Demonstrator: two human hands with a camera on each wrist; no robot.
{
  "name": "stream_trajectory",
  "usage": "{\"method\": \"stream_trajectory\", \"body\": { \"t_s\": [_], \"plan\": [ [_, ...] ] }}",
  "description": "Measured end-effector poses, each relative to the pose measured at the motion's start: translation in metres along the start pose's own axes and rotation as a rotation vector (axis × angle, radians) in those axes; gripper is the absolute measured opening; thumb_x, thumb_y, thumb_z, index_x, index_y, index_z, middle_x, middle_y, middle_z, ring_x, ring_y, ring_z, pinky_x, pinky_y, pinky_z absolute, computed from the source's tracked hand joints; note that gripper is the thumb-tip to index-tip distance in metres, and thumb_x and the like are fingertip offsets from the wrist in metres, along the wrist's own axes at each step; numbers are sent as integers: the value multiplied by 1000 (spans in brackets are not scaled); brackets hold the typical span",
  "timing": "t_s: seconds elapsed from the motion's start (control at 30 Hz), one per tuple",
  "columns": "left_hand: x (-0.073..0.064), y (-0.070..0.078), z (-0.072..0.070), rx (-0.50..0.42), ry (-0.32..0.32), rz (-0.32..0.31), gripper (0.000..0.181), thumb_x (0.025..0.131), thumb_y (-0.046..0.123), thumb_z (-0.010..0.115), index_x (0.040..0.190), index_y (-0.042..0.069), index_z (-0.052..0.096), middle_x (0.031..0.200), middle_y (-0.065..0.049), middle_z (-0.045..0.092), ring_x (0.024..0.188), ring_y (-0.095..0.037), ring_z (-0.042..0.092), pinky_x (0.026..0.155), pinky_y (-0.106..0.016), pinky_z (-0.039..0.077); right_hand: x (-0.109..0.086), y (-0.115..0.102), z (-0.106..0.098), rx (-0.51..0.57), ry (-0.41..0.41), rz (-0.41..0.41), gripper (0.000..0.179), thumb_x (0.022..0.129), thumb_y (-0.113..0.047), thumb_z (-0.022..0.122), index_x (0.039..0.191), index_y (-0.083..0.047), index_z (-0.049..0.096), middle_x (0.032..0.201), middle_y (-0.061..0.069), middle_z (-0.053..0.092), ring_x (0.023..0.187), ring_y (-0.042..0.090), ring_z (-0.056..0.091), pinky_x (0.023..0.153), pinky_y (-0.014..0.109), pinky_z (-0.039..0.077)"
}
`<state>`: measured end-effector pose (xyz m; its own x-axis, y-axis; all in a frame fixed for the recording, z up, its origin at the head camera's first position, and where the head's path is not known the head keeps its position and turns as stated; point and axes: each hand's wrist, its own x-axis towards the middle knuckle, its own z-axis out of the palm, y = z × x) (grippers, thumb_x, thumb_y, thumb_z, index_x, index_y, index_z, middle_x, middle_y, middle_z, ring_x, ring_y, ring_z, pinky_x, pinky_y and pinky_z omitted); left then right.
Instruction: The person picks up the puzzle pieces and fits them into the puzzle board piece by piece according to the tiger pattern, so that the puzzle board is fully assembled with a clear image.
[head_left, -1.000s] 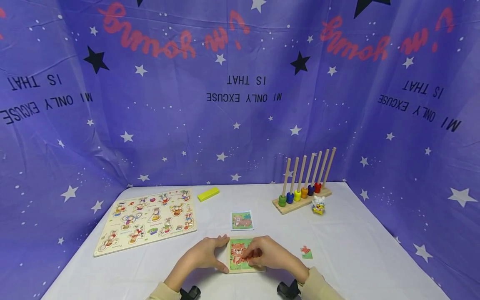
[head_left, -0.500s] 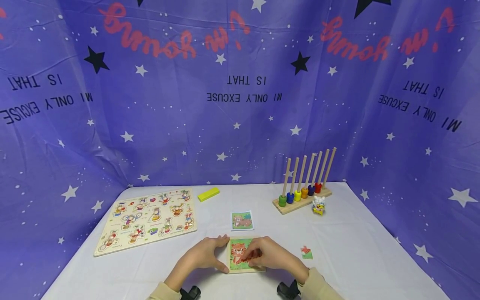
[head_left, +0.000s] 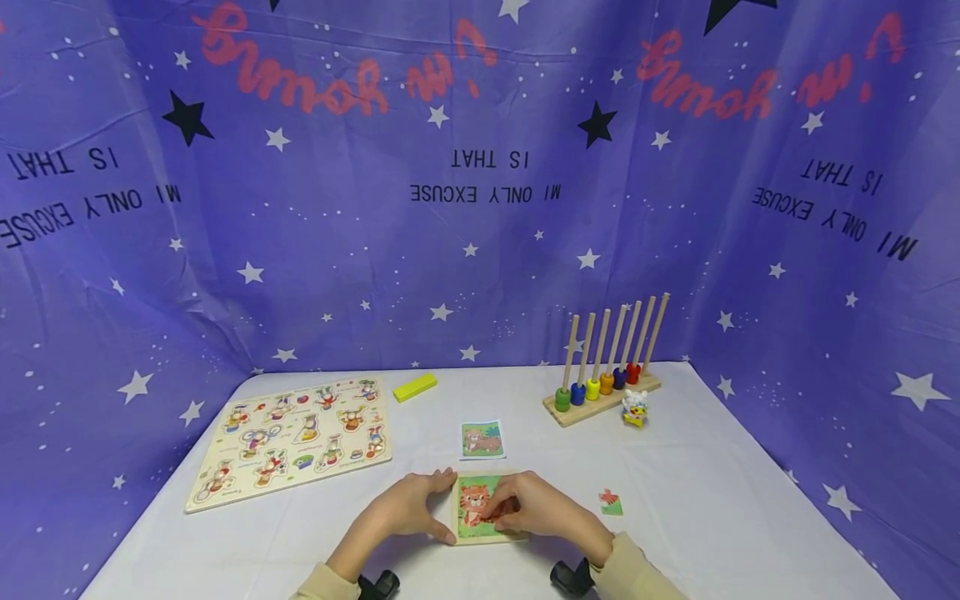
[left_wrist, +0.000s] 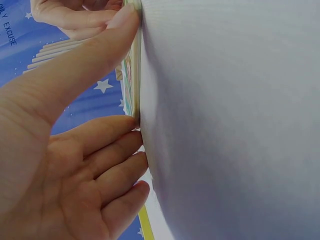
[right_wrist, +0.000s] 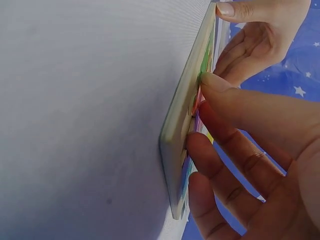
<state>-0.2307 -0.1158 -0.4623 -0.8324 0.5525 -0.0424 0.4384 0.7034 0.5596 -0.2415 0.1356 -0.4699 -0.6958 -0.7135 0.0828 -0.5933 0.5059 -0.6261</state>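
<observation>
A small wooden tray puzzle (head_left: 491,539) with an orange tiger picture lies flat before me. My left hand (head_left: 411,505) braces its left side, thumb at the near corner and forefinger at the far one. Those fingers are fairly straight in the left wrist view. Over the tray's right part, my right hand (head_left: 542,506) has its thumb and fingers curled together, pinching a jigsaw piece (right_wrist: 196,104) at the surface. Most of that piece is hidden by the fingers. A loose jigsaw piece (head_left: 611,502), red and green, lies right of the right hand.
Beyond the tray lies a picture card (head_left: 482,440). A wooden peg board (head_left: 201,502) with figures stands left, near a yellow block (head_left: 415,387). Back right are a bead rack (head_left: 561,417) with upright rods and a small toy figure (head_left: 634,409). A purple curtain (head_left: 360,275) surrounds the table.
The head view has shifted slightly. Both hands keep nearly the same place on the tray. A pale seam in the tiger picture's lower part, visible one second ago, no longer shows.
</observation>
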Motion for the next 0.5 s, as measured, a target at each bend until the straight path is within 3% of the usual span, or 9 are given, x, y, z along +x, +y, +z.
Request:
{"method": "stream_trajectory", "body": {
  "t_s": [0.5],
  "plan": [
    [0, 1, 0, -10, 0, 1, 90, 62, 40, 87, 135, 0, 53, 142, -16, 48, 130, -37, 44, 109, -54, 32, -2, 1, 1, -10, 0, -5, 18, 80, -7, 78, 96, -16, 78, 87, -15, 65, 76, -2, 56, 68, 17, 49]
  ]
}}
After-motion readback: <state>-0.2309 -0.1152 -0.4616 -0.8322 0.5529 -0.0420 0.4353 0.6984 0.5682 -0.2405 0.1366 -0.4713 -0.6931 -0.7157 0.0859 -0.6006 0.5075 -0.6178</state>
